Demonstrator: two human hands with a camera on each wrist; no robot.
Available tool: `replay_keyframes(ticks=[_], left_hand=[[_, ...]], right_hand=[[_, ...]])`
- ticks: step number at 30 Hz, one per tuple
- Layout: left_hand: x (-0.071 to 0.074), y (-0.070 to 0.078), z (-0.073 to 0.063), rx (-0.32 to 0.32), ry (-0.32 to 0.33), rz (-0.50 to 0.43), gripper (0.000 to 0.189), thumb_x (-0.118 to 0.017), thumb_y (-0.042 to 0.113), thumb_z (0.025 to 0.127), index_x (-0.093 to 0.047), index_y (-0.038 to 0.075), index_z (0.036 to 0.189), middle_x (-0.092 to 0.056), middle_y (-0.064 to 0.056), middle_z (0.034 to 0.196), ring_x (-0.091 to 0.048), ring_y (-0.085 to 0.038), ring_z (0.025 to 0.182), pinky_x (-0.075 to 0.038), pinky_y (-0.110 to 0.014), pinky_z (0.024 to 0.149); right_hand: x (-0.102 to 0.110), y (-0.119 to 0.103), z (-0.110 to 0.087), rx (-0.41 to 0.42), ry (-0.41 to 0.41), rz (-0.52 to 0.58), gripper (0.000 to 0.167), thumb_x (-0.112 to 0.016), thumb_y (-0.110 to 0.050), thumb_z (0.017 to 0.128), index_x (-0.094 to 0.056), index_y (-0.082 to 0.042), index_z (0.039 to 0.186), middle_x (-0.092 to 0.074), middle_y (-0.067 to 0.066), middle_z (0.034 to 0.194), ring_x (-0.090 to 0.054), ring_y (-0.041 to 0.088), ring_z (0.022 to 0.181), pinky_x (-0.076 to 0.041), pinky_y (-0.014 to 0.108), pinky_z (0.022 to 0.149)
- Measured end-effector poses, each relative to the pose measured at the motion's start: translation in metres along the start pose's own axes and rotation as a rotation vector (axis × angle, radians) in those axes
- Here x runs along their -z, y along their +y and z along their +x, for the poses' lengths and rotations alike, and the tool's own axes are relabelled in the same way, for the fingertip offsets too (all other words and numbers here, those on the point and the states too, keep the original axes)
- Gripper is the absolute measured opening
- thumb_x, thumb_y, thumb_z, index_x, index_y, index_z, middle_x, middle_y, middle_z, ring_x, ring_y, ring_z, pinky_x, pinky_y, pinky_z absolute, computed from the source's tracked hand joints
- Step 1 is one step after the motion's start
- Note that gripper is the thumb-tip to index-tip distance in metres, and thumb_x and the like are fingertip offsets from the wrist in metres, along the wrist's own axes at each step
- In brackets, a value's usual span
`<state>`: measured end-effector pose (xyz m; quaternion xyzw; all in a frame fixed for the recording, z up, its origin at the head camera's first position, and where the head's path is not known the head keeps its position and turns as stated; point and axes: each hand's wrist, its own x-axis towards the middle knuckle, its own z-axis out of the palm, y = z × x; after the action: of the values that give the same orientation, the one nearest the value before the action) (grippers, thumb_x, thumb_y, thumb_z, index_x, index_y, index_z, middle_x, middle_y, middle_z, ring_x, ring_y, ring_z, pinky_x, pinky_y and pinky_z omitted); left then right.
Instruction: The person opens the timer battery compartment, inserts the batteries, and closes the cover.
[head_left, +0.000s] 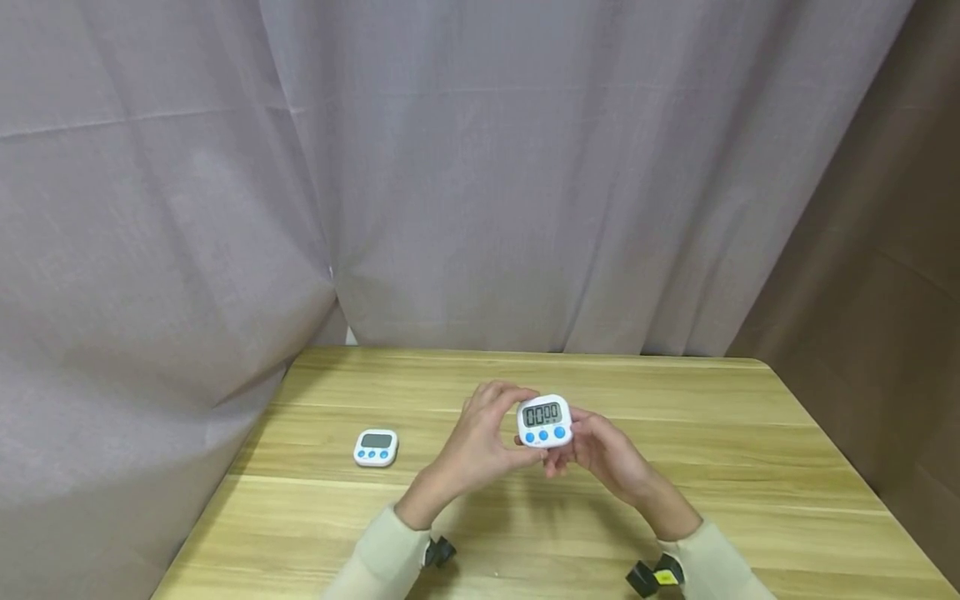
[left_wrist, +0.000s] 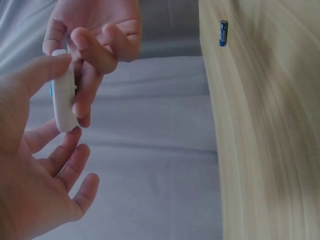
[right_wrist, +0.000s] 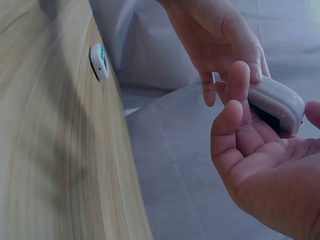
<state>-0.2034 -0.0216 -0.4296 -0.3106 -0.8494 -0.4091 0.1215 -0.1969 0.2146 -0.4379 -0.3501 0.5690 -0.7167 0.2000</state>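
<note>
Above the table, both hands hold a white digital kitchen timer [head_left: 544, 422], its screen reading zeros and its blue buttons facing the head camera. My left hand [head_left: 480, 437] pinches it between the thumb below and fingers along the top. At the timer's other side, my right hand [head_left: 611, 460] grips the edge, with fingers curled behind the back. In the left wrist view the timer [left_wrist: 63, 95] appears edge-on. The right wrist view shows its grey-white casing [right_wrist: 277, 97] and a dark part of the back, partly covered by fingers.
A second white timer [head_left: 375, 448] with a blank screen lies on the wooden table [head_left: 675, 400], left of the hands. A small dark blue battery [left_wrist: 223, 33] lies on the tabletop in the left wrist view. Grey curtains [head_left: 480, 183] hang behind the table.
</note>
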Motion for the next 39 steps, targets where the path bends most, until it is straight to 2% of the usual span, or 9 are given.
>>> replay_keyframes(ticks=[4, 6, 12, 18, 24, 29, 36, 39], left_hand=[[0.001, -0.003, 0.001, -0.014, -0.019, 0.01, 0.072, -0.096, 0.027, 0.076, -0.064, 0.017, 0.14, -0.064, 0.0, 0.133, -0.056, -0.018, 0.128, -0.044, -0.043, 0.11], [0.002, -0.005, 0.001, -0.017, -0.029, 0.02, 0.071, -0.096, 0.028, 0.076, -0.064, 0.017, 0.139, -0.064, 0.001, 0.133, -0.057, -0.016, 0.126, -0.044, -0.04, 0.108], [0.005, -0.009, 0.001, -0.013, -0.062, 0.061, 0.073, -0.098, 0.03, 0.075, -0.065, 0.017, 0.139, -0.065, 0.003, 0.134, -0.059, -0.015, 0.125, -0.044, -0.037, 0.104], [0.014, -0.012, 0.002, 0.013, -0.115, 0.075, 0.073, -0.098, 0.028, 0.074, -0.065, 0.019, 0.138, -0.065, 0.002, 0.135, -0.06, -0.018, 0.126, -0.046, -0.044, 0.11], [0.025, -0.019, 0.002, 0.047, -0.149, 0.053, 0.071, -0.099, 0.024, 0.074, -0.066, 0.02, 0.137, -0.065, 0.004, 0.131, -0.064, -0.021, 0.121, -0.052, -0.047, 0.107], [0.031, -0.024, 0.001, 0.06, -0.17, 0.044, 0.07, -0.098, 0.021, 0.075, -0.066, 0.019, 0.138, -0.065, 0.006, 0.128, -0.064, -0.017, 0.117, -0.056, -0.042, 0.102], [0.035, -0.034, 0.001, 0.052, -0.212, 0.073, 0.067, -0.097, 0.02, 0.075, -0.067, 0.016, 0.135, -0.066, 0.008, 0.121, -0.064, -0.014, 0.109, -0.057, -0.035, 0.096], [0.037, -0.04, 0.0, 0.062, -0.227, 0.103, 0.067, -0.098, 0.02, 0.074, -0.068, 0.015, 0.134, -0.067, 0.006, 0.121, -0.064, -0.015, 0.108, -0.057, -0.035, 0.093]], right_hand=[[0.001, 0.0, 0.0, -0.007, 0.035, -0.045, 0.051, -0.019, -0.008, 0.107, -0.058, 0.0, 0.139, -0.076, 0.007, 0.102, -0.073, 0.016, 0.087, -0.055, 0.027, 0.076], [0.002, 0.001, 0.001, -0.007, 0.055, -0.066, 0.048, -0.024, -0.007, 0.107, -0.06, 0.003, 0.136, -0.075, 0.007, 0.099, -0.073, 0.015, 0.086, -0.055, 0.027, 0.075], [0.005, 0.003, -0.001, -0.053, 0.129, -0.128, 0.038, -0.035, -0.006, 0.107, -0.063, 0.009, 0.129, -0.076, 0.006, 0.096, -0.073, 0.015, 0.082, -0.056, 0.027, 0.073], [0.005, 0.003, -0.002, -0.138, 0.22, -0.206, 0.035, -0.048, -0.008, 0.107, -0.059, 0.015, 0.13, -0.076, 0.004, 0.089, -0.072, 0.013, 0.078, -0.055, 0.024, 0.069], [0.001, 0.005, -0.001, -0.175, 0.321, -0.344, 0.037, -0.062, -0.009, 0.104, -0.06, 0.013, 0.133, -0.079, 0.011, 0.099, -0.072, 0.014, 0.075, -0.056, 0.023, 0.066], [-0.001, 0.008, 0.0, -0.172, 0.323, -0.394, 0.037, -0.066, -0.009, 0.102, -0.062, 0.011, 0.133, -0.08, 0.017, 0.104, -0.072, 0.015, 0.075, -0.057, 0.025, 0.067], [-0.002, 0.011, -0.001, -0.175, 0.282, -0.433, 0.036, -0.065, -0.007, 0.102, -0.062, 0.006, 0.136, -0.076, 0.028, 0.11, -0.073, 0.027, 0.079, -0.06, 0.033, 0.079], [-0.002, 0.014, 0.0, -0.168, 0.263, -0.438, 0.036, -0.064, -0.005, 0.102, -0.062, 0.006, 0.136, -0.075, 0.03, 0.111, -0.074, 0.024, 0.079, -0.062, 0.035, 0.081]])
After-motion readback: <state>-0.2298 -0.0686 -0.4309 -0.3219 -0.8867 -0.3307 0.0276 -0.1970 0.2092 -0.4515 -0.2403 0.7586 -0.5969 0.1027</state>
